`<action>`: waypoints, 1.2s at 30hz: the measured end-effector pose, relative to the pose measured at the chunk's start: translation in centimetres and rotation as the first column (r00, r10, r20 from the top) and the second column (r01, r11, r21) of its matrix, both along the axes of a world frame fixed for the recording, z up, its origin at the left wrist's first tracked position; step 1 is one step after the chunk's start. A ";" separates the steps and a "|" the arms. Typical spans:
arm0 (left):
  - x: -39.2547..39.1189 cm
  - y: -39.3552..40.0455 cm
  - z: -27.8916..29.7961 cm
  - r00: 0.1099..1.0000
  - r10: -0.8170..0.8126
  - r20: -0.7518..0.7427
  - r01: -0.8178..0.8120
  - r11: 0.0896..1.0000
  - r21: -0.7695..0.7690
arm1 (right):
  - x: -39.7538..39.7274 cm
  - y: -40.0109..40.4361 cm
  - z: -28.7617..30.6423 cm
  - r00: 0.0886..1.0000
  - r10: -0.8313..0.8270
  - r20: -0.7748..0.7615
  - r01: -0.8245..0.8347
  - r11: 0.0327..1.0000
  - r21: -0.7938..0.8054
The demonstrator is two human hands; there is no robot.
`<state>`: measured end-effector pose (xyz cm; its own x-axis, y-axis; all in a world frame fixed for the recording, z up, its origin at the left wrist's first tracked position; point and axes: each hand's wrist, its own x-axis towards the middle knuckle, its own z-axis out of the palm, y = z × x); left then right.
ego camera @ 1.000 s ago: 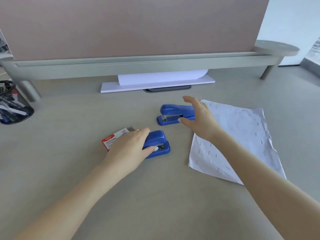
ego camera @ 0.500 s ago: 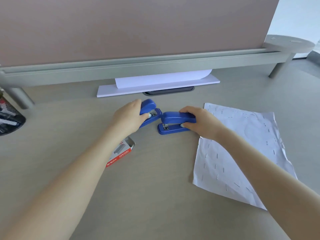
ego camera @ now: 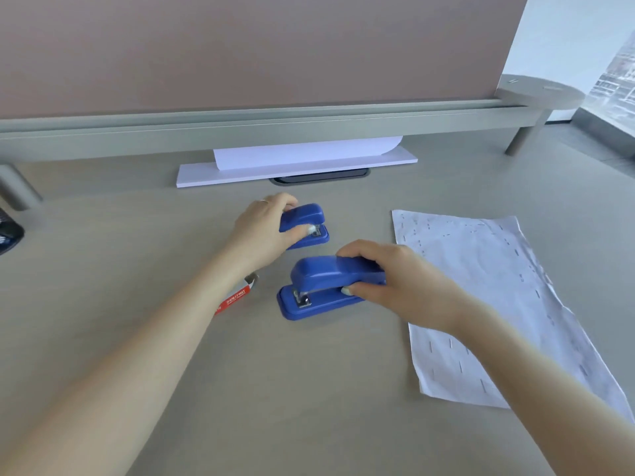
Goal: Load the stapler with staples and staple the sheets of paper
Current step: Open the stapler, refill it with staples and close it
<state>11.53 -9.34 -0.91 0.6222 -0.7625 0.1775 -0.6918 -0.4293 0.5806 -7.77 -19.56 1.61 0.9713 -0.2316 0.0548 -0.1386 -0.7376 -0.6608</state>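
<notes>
Two blue staplers sit on the desk. My left hand [ego camera: 263,228] grips the smaller, farther stapler [ego camera: 307,219] from its rear. My right hand [ego camera: 395,283] holds the larger, nearer stapler [ego camera: 319,286] from its right end, thumb at its side, its jaw facing left. A red and white staple box [ego camera: 235,298] lies under my left forearm, partly hidden, with its end flap open. To the right lies a crumpled white sheet of paper [ego camera: 481,286] dotted with many staples.
A stack of white paper [ego camera: 295,163] lies at the back under the grey partition rail [ego camera: 275,127], over a dark cable slot [ego camera: 319,178]. A black mesh holder [ego camera: 8,231] shows at the left edge. A round grey shelf [ego camera: 539,94] stands at the far right.
My left hand carried the small stapler from near the staple box up and back. My right hand took hold of the larger stapler and drew it nearer to me.
</notes>
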 end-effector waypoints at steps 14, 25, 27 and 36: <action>-9.5 13.2 -2.9 0.972 -0.039 -0.230 0.017 0.995 -0.099 | 0.9 3.5 -2.5 0.993 0.094 -0.075 -0.097 0.994 -0.042; -10.0 10.8 -3.1 0.936 0.110 -0.333 -0.182 0.965 -0.191 | 1.9 9.1 -4.4 0.963 -0.066 0.262 0.126 0.968 -0.218; -9.8 10.8 -3.0 0.938 0.115 -0.326 -0.181 0.967 -0.180 | 2.1 9.0 -4.8 0.954 -0.074 0.290 0.142 0.965 -0.219; -9.8 10.8 -2.7 0.925 0.105 -0.364 -0.185 0.964 -0.193 | 1.9 8.3 -3.5 0.927 -0.163 0.339 0.079 0.965 0.250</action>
